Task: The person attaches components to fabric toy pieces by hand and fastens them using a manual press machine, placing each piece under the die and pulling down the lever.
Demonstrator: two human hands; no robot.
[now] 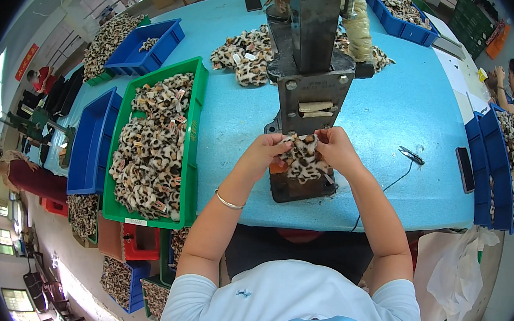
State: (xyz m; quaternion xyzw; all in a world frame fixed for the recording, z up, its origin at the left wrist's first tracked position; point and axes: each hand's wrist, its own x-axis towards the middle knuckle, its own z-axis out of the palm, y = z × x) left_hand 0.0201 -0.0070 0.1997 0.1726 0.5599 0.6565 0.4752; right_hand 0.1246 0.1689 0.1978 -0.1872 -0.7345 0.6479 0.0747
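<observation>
From here I see the left hand (268, 151) and right hand (338, 150), both nearly closed, pinching opposite sides of a spotted white, black and brown plush piece (303, 165) above a dark metal press's near foot (303, 193). I'd keep it evenly taut, knuckles clear of the upright column (314, 36) beyond.

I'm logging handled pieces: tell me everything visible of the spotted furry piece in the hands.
The furry piece looks plush, whitish with black and brown patches. The left hand and right hand pinch its upper sides, holding it over the dark metal base; whether they touch is unclear. Finer parts blur together.
</observation>
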